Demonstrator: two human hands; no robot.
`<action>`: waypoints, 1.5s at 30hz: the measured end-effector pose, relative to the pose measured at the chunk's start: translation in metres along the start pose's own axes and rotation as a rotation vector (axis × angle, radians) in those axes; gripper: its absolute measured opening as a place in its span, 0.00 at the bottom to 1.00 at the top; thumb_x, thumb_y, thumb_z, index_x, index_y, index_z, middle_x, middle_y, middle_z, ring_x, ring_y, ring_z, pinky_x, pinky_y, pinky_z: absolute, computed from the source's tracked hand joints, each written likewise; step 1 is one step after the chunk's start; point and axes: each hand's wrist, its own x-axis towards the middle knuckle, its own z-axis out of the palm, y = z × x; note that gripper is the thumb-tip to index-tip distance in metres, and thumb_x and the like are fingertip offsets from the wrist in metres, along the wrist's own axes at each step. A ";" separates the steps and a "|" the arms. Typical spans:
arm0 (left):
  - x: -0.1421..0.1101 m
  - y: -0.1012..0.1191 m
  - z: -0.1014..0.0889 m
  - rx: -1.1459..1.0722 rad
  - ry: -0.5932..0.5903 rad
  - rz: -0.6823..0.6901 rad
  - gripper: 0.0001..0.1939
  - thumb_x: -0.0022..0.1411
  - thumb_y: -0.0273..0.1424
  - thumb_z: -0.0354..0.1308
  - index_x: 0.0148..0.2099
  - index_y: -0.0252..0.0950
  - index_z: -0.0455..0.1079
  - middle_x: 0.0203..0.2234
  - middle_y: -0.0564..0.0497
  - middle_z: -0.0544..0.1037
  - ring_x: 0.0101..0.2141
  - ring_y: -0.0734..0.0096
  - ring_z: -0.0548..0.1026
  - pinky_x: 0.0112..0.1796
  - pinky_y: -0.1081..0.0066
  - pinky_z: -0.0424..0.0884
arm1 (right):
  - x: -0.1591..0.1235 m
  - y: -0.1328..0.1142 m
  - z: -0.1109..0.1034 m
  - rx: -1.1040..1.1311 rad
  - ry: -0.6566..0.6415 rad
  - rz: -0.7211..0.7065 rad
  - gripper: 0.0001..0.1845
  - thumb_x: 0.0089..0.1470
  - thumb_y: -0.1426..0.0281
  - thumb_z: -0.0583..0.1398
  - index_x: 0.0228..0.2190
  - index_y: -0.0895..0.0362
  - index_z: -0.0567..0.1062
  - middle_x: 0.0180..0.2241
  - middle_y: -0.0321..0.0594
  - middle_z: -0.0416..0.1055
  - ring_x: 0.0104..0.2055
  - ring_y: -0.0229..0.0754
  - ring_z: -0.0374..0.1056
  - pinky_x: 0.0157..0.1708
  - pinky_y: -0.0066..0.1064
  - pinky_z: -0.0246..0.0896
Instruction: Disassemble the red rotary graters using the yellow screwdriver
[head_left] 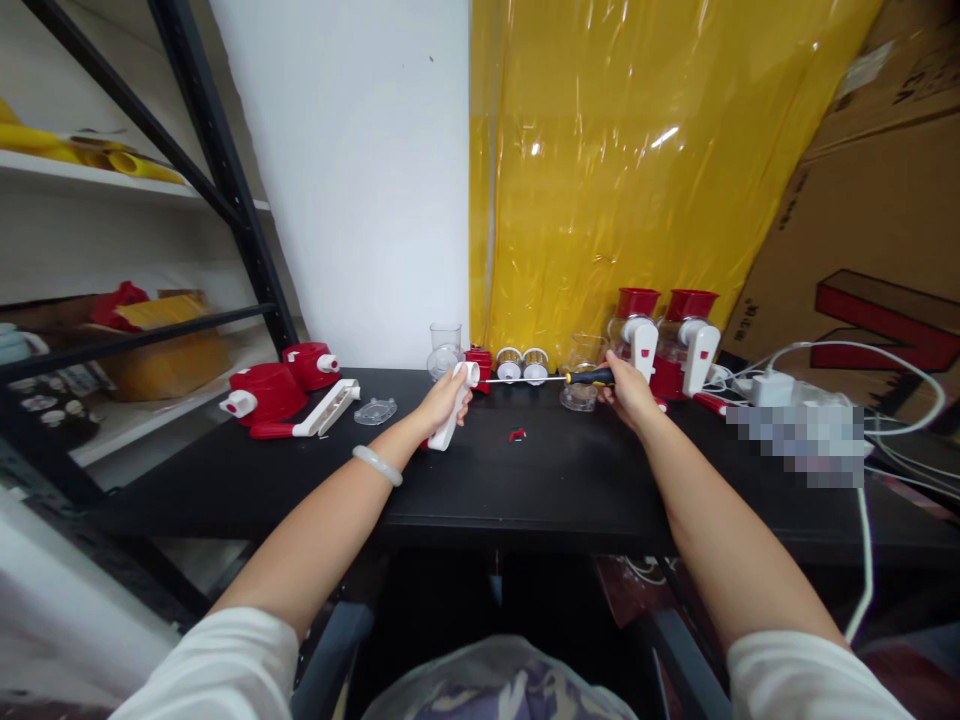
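Observation:
My left hand (444, 402) is closed around a white crank handle (447, 428), tilted above the black table. In my right hand (628, 390) is a screwdriver (591, 377) with a black and yellow grip, held level. Its long shaft points left, and its tip reaches the round end of the crank handle; whether it sits in a screw is too small to tell. A small red piece (517, 435) lies on the table below the shaft. Behind the hands stand a clear plastic hopper (445, 345), a red part (478, 368) and two grater drums (522, 366).
Two assembled red and white rotary graters (690, 340) stand at right, near white cables (795, 350). At left are red housings (271, 392), another white crank handle (330, 408) and a clear disc (375, 411). A black shelf rack (217, 150) rises beyond the table's left side.

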 end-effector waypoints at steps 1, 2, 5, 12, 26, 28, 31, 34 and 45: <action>0.000 0.000 0.000 -0.001 -0.004 0.001 0.23 0.59 0.55 0.52 0.39 0.40 0.57 0.17 0.61 0.62 0.11 0.80 0.59 0.12 0.78 0.61 | 0.000 0.000 0.001 0.020 0.001 -0.001 0.18 0.44 0.54 0.66 0.23 0.53 0.67 0.13 0.28 0.58 0.14 0.32 0.52 0.15 0.27 0.52; 0.000 0.000 0.000 -0.003 -0.008 0.002 0.23 0.59 0.55 0.52 0.39 0.40 0.57 0.17 0.61 0.62 0.11 0.80 0.59 0.12 0.78 0.61 | -0.001 -0.001 0.001 0.062 0.008 0.010 0.16 0.43 0.59 0.67 0.24 0.53 0.67 0.15 0.28 0.60 0.15 0.32 0.55 0.16 0.26 0.54; 0.000 0.000 0.000 -0.010 -0.006 0.002 0.23 0.59 0.55 0.52 0.39 0.40 0.57 0.17 0.61 0.63 0.11 0.80 0.59 0.12 0.78 0.61 | -0.002 -0.004 0.002 0.223 -0.009 0.040 0.11 0.40 0.67 0.65 0.26 0.53 0.68 0.24 0.31 0.68 0.23 0.35 0.64 0.20 0.28 0.60; -0.002 0.003 0.002 -0.014 -0.001 0.002 0.23 0.58 0.55 0.52 0.39 0.40 0.58 0.17 0.61 0.62 0.11 0.80 0.59 0.12 0.78 0.61 | -0.001 -0.003 -0.001 0.055 0.021 0.043 0.19 0.46 0.51 0.63 0.23 0.53 0.67 0.18 0.34 0.64 0.20 0.37 0.61 0.15 0.28 0.54; -0.002 0.003 0.001 -0.025 -0.010 0.003 0.22 0.60 0.54 0.51 0.39 0.40 0.58 0.17 0.61 0.62 0.11 0.79 0.59 0.12 0.78 0.61 | -0.008 -0.005 0.001 0.241 -0.106 0.018 0.15 0.33 0.74 0.65 0.29 0.52 0.70 0.27 0.32 0.70 0.29 0.36 0.66 0.27 0.29 0.64; -0.002 0.003 0.001 -0.022 -0.018 0.005 0.22 0.60 0.54 0.51 0.38 0.40 0.57 0.17 0.61 0.63 0.11 0.80 0.59 0.12 0.78 0.61 | -0.007 -0.004 0.003 0.226 -0.093 0.014 0.14 0.33 0.72 0.65 0.28 0.53 0.71 0.26 0.32 0.70 0.29 0.36 0.66 0.26 0.28 0.62; -0.002 0.003 0.001 -0.016 -0.030 0.010 0.21 0.60 0.54 0.51 0.38 0.40 0.57 0.18 0.60 0.63 0.11 0.80 0.60 0.12 0.78 0.61 | -0.005 -0.001 0.007 0.186 -0.064 -0.007 0.13 0.34 0.71 0.65 0.27 0.53 0.71 0.25 0.32 0.67 0.29 0.36 0.64 0.25 0.26 0.59; -0.002 0.002 0.001 -0.003 -0.030 0.011 0.22 0.60 0.54 0.51 0.38 0.40 0.57 0.18 0.61 0.63 0.11 0.80 0.60 0.12 0.78 0.61 | -0.003 -0.001 0.009 0.206 -0.027 -0.027 0.12 0.35 0.71 0.65 0.27 0.53 0.70 0.25 0.31 0.66 0.29 0.35 0.63 0.24 0.25 0.58; -0.006 0.001 0.004 0.128 -0.065 -0.009 0.22 0.62 0.54 0.49 0.39 0.39 0.58 0.18 0.60 0.62 0.12 0.80 0.60 0.12 0.78 0.61 | 0.000 -0.005 0.009 0.328 0.031 -0.073 0.12 0.41 0.69 0.65 0.28 0.53 0.66 0.26 0.30 0.63 0.27 0.33 0.62 0.24 0.26 0.60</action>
